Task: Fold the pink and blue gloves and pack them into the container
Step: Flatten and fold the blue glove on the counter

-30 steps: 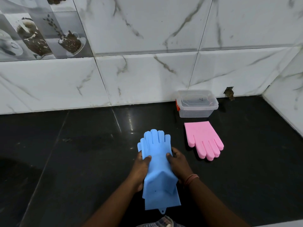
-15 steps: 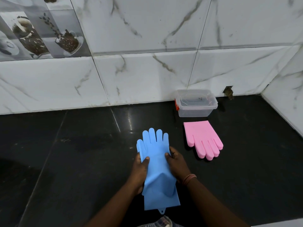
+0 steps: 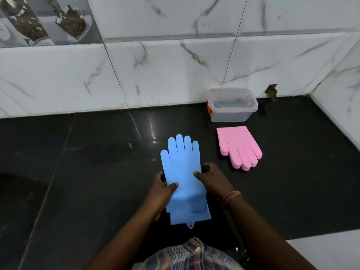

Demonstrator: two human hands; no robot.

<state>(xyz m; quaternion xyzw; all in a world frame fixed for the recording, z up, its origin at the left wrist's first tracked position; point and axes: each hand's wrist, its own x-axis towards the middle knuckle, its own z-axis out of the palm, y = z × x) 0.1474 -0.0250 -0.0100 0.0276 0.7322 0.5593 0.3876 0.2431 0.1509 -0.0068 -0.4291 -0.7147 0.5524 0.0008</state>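
Observation:
The blue gloves lie stacked on the black counter in front of me, fingers pointing toward the wall, cuff toward me. My left hand pinches their left edge at mid-length with the thumb on top. My right hand grips the right edge the same way. The pink gloves lie folded to the right, fingers pointing toward me, untouched. Just behind them, the clear plastic container stands open against the wall, with an orange clip on its left side and nothing visible inside.
A white marble-tiled wall runs along the back, and a side wall closes the right corner. The black counter stretches left. A small dark hole marks the wall beside the container.
The upper blue glove has settled flatter onto the lower one. Both hands stay on its edges, and the view has tilted slightly down.

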